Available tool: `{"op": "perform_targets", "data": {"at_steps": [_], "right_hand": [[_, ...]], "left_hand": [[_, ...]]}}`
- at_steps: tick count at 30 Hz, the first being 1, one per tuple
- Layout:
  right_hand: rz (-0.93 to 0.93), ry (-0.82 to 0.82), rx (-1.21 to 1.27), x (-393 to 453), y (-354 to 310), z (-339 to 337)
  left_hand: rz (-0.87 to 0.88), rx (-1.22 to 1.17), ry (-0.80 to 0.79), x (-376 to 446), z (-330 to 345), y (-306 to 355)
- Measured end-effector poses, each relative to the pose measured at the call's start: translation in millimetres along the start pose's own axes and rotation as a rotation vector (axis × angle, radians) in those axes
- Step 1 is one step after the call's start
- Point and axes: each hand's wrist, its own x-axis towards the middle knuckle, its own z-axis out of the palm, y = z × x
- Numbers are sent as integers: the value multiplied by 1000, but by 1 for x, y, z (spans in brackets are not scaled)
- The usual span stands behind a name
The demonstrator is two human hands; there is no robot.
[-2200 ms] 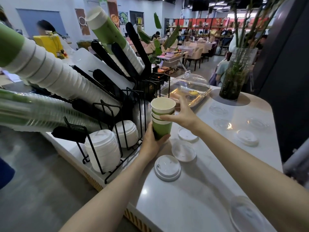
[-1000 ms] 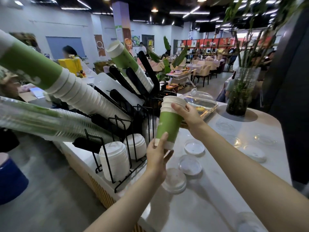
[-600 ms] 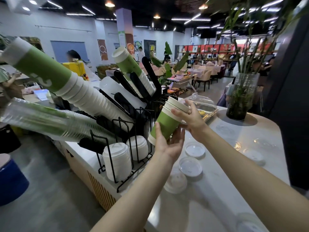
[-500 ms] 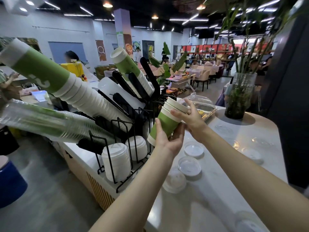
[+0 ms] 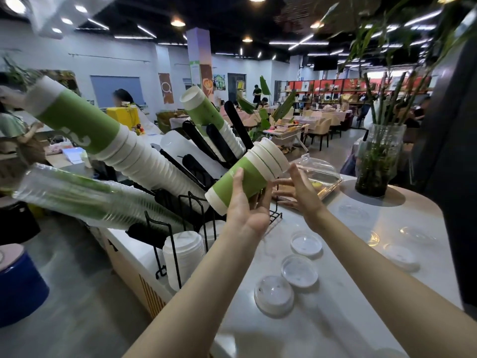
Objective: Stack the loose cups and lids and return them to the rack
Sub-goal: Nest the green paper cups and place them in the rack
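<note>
The loose cups look dealt with as a group: they sit nested in one short stack [image 5: 247,174], and that stack is off the counter, tilted with its open rims up and to the right, base pointing down toward the rack [image 5: 180,202]. It is not yet in a slot, so I'd say the cups are most of the way home. The lids are another matter. At least three lie loose and unstacked on the counter [image 5: 335,319]: a near lid [image 5: 274,295], a middle lid [image 5: 299,270] and a far lid [image 5: 306,243], with a few more clear ones farther right. None of those has been gathered, so roughly half the job remains.

The left hand [image 5: 245,202] is curled around the green body of the stack from below, thumb up along its side, carrying it. The right hand [image 5: 296,192] is spread open, fingers [image 5: 280,182] loose, just beside the rim end of the stack; whether a fingertip touches the rims I can't tell, but it grips nothing
</note>
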Motion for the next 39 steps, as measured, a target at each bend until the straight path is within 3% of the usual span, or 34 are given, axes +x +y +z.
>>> {"op": "perform_targets", "data": {"at_steps": [10, 21, 32, 39], "right_hand": [[-71, -103, -76, 34, -36, 64], [-206, -129, -290, 105, -45, 120], [-292, 31, -284, 144, -63, 133], [-330, 11, -299, 152, -58, 137]], "left_hand": [[304, 107, -150, -6, 33, 57], [755, 302, -146, 16, 62, 114], [974, 498, -79, 49, 88, 159], [957, 561, -62, 78, 106, 177]]}}
